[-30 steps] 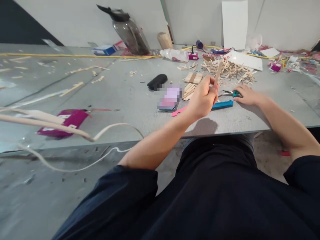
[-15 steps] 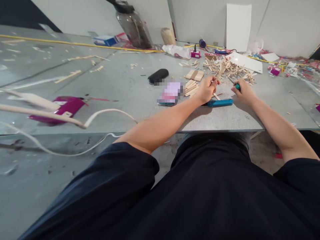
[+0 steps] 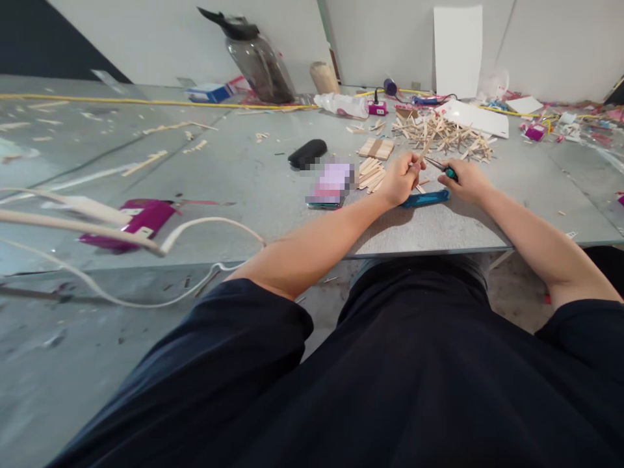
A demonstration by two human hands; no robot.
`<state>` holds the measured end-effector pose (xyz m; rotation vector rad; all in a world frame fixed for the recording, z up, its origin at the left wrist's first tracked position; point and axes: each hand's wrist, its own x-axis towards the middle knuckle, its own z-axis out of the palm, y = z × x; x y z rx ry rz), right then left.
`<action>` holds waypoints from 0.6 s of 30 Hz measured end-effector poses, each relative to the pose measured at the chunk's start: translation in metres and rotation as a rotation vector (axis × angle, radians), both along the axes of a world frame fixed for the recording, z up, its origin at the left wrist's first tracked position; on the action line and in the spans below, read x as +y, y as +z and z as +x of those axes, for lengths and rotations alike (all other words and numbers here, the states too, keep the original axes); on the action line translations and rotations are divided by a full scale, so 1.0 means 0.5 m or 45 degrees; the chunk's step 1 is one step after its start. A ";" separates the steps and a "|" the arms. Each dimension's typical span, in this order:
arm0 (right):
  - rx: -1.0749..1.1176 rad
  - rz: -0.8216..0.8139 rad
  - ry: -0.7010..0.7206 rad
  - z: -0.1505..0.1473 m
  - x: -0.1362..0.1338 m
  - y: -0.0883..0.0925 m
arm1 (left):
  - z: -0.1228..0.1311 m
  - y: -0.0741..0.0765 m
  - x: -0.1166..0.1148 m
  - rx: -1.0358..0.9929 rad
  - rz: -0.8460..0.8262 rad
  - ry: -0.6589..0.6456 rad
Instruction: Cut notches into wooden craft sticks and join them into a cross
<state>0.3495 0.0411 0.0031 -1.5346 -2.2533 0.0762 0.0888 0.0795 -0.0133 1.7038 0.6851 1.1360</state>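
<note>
My left hand (image 3: 402, 179) is closed on a thin flat wooden craft stick (image 3: 425, 151), which juts up past the fingertips. In my right hand (image 3: 465, 182) is a green-handled tool (image 3: 451, 173) with a narrow metal end. That end points left toward the stick and lies close to it; whether the two touch I cannot tell. Just below my hands a blue-handled tool (image 3: 426, 199) rests on the table, its left end hidden by my left hand. Loose craft sticks (image 3: 370, 174) lie left of my left hand, with a banded bundle of sticks (image 3: 376, 149) behind them.
Beyond my hands spreads a heap of wooden pieces (image 3: 443, 136). A phone (image 3: 330, 185) and a black case (image 3: 308, 153) lie to the left. Farther off stand a large jug (image 3: 258, 62) and a plastic bottle (image 3: 341, 104). A white cable (image 3: 214, 221) hangs over the front edge.
My right hand has moved left, bringing the green-handled tool's metal end closer to the stick. My left hand still grips the stick. The view has shifted slightly.
</note>
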 end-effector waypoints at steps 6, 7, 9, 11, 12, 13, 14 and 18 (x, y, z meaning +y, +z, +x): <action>-0.011 -0.023 -0.025 -0.004 -0.002 0.002 | -0.001 0.000 0.001 0.064 0.030 0.004; -0.009 -0.023 -0.026 -0.004 -0.003 0.002 | -0.001 -0.001 0.002 0.067 0.039 0.003; -0.001 -0.020 -0.025 -0.006 -0.003 0.002 | -0.002 -0.004 0.003 0.062 0.049 0.008; 0.003 -0.019 -0.025 -0.007 -0.005 0.003 | -0.002 -0.007 0.005 0.051 0.047 0.011; -0.001 -0.023 -0.029 -0.008 -0.006 0.003 | -0.003 -0.008 0.006 0.049 0.042 0.012; -0.003 -0.027 -0.035 -0.010 -0.007 0.004 | -0.004 -0.008 0.006 0.050 0.040 0.014; -0.001 -0.031 -0.041 -0.011 -0.008 0.004 | -0.005 -0.007 0.007 0.055 0.040 0.017; 0.044 -0.035 -0.044 -0.018 -0.011 0.004 | -0.008 -0.002 0.004 0.113 0.033 0.058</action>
